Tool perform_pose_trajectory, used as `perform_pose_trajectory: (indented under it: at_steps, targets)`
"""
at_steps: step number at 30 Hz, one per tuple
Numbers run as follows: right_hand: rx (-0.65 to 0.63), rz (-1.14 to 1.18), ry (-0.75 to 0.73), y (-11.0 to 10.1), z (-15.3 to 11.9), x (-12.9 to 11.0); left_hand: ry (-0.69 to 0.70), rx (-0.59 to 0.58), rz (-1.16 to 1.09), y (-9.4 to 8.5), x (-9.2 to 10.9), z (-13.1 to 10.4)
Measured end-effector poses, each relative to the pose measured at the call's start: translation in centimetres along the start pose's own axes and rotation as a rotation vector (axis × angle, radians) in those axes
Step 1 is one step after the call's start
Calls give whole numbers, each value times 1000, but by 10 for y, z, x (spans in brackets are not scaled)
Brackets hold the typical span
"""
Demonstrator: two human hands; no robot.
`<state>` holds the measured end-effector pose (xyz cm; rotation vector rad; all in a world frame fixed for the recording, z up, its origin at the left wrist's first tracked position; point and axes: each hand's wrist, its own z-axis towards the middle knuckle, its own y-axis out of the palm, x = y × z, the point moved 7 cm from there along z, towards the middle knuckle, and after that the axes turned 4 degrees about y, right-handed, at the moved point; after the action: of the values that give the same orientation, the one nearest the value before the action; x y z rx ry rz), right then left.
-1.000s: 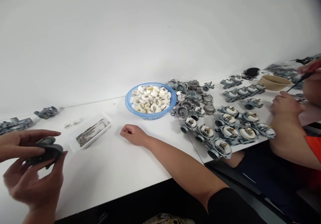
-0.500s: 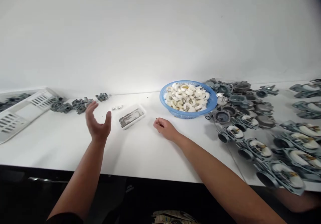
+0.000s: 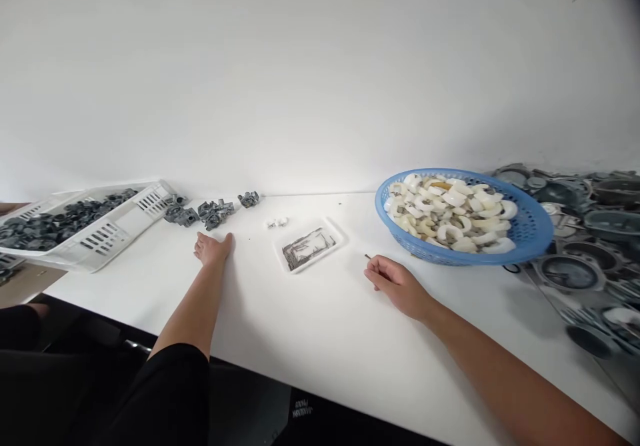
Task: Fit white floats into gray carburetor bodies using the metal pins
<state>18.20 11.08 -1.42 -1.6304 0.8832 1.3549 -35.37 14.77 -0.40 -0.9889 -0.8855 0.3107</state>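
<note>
Where the left grip (image 3: 214,245) reaches, castings (image 3: 214,215) lie beyond.

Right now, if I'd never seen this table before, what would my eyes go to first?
Probably the big blue basket on the right, heaped with white curved pieces. Next might be the white crate on the left, full of dark metal parts. Between them, the left hand reaches beside a few loose metal parts, while the right hand pinches a thin little bit.
</note>
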Motion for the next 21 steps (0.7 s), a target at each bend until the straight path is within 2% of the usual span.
perform_pose_trajectory:
  at_steps: [4,8,11,14,17,21]
  targets:
    - [14,-1,54,0,2,-2,97,65,17,3,6,31]
    - [164,-6,102,-4,2,-7,192,145,0,4,14,57]
    - [248,-36,119,-4,0,-10,255,141,-17,7,15,77]
    - [280,-47,127,-5,0,-10,282,135,-34,9,12,89]
    - [268,-48,120,-6,1,-9,278,166,-63,5,9,88]
    - [246,-58,99,-7,2,-9,253,196,-101,-9,9,60]
